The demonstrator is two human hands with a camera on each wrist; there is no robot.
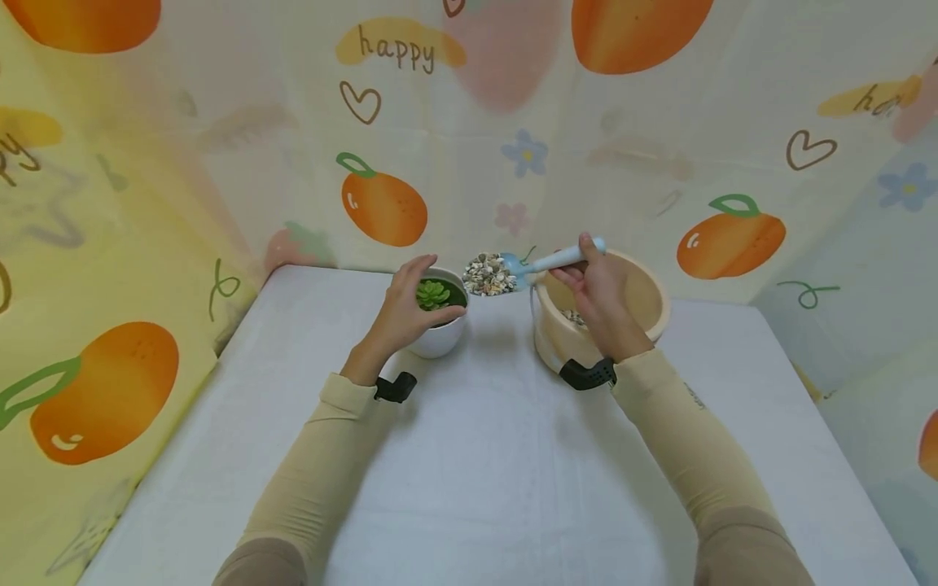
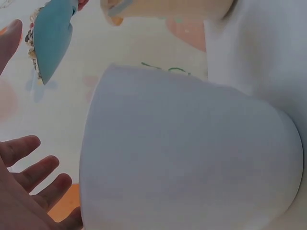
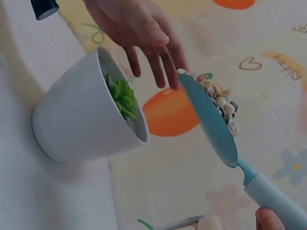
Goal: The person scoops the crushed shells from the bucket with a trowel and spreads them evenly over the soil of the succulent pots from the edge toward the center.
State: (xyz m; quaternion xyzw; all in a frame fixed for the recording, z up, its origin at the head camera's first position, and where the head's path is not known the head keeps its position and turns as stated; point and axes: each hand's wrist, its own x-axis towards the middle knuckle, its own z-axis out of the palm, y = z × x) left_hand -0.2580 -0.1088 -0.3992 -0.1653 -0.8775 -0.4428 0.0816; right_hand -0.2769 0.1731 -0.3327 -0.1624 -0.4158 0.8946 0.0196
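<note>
My right hand (image 1: 602,297) grips the pale blue handle of a small trowel (image 3: 216,129). Its blade carries a heap of small pebbles or shells (image 1: 489,275), held level between the two pots. A white pot (image 2: 192,148) with a green succulent (image 1: 433,295) in dark soil stands on the table at the left. My left hand (image 1: 403,305) is spread beside and over that pot's rim, fingers apart and loosely bent, holding nothing. In the right wrist view the blade's tip is close to the left fingertips, above the level of the succulent (image 3: 122,98).
A larger cream bucket (image 1: 553,334) with more pebbles (image 1: 574,317) inside stands under my right hand. The white-covered table (image 1: 469,488) ends just behind the pots at a curtain (image 1: 513,122) printed with oranges. Black cameras are strapped to both wrists.
</note>
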